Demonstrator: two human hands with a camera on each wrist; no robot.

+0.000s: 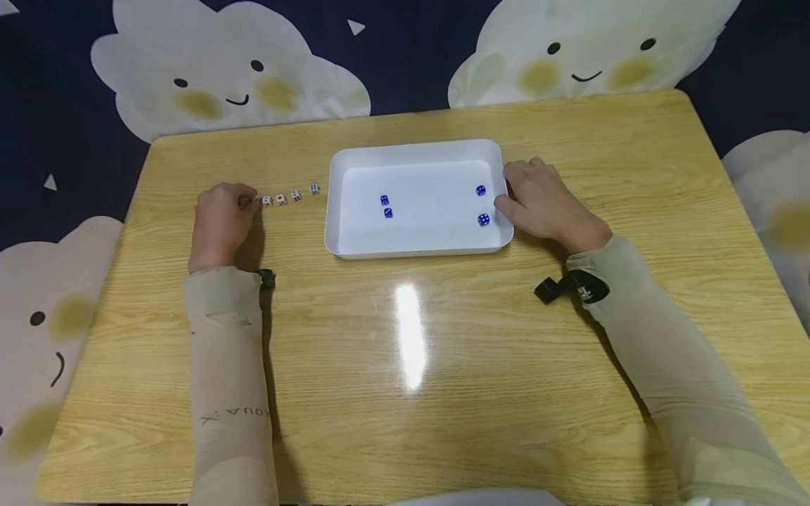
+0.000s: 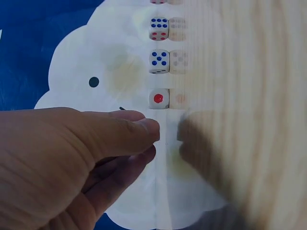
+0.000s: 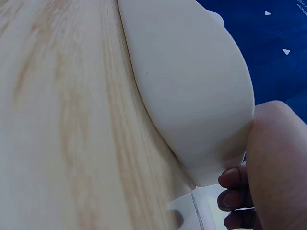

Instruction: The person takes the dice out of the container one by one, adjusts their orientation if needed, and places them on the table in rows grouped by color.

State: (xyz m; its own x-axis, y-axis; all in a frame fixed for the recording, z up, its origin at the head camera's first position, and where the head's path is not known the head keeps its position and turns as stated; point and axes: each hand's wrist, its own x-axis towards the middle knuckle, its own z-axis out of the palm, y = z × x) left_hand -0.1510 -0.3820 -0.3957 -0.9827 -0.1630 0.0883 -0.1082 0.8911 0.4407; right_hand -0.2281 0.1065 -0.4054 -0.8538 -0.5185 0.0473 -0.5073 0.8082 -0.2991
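At the left of the table, my left hand (image 1: 221, 221) pinches a small white die, mostly hidden by the thumb and fingertips. Beside those fingertips stands a row of several white dice (image 1: 281, 199). In the left wrist view the nearest die (image 2: 159, 98) faces the camera with one red dot, and the die (image 2: 159, 62) beyond it shows five blue dots. My right hand (image 1: 547, 204) grips the right end of a shallow white tray (image 1: 418, 251), thumb at the rim. Inside the tray lie blue dice, a pair (image 1: 386, 206) left of centre and another pair (image 1: 482, 205) near the right wall.
The wooden table (image 1: 342, 422) carries a bright glare streak in front of the tray. Dark blue cloth with smiling clouds (image 1: 240, 63) hangs behind and beside it. A white rounded edge (image 1: 474, 497) shows at the bottom of the head view.
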